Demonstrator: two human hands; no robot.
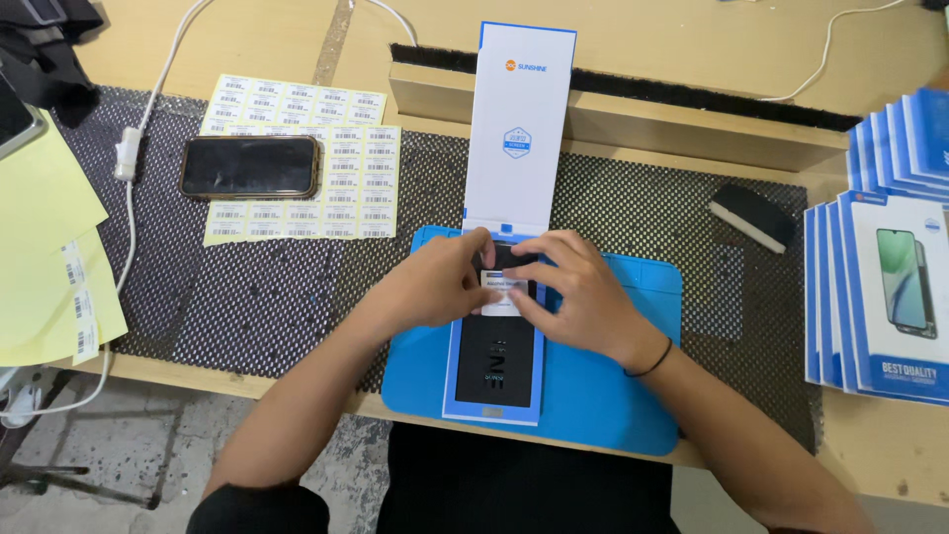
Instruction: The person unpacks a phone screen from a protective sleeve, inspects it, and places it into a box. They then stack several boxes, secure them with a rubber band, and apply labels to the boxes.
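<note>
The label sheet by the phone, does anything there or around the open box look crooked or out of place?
Slightly. The label sheet lies a little askew, with the dark phone resting on it, covering some labels. The open box sits straight on the blue mat, both hands pressing a small white sticker there.
</note>
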